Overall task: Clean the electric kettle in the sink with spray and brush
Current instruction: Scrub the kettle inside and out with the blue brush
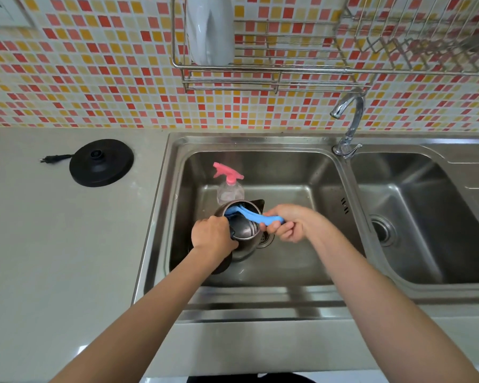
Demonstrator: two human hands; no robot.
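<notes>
- Scrubbing step is being carried out, by my reading: the brush (248, 215) head is sitting inside the mouth of the electric kettle (245, 236), on the side farthest from the right-hand grip.
- Right hand (286, 225) is wrapping its fingers round the brush's blue handle, clamped on it. The handle is running leftward from that grip over the kettle rim.
- Left hand (213, 237) is curling round the kettle's dark handle and steadying the body, which is resting in the left basin of the sink (302, 167).
- Spray bottle (228, 186), with a pink trigger, is standing in the same basin just beyond the kettle, away from both grips and held by neither.
- Kettle base (101, 163) is lying on the counter, well to the left of the left-hand grip.
- Judgement: the next move is likely calling for sweeping the bristles round the inner wall with the left grip firm. A rinse would then follow under the tap (349, 120), which is standing beyond and to the right of the right-hand grip.
</notes>
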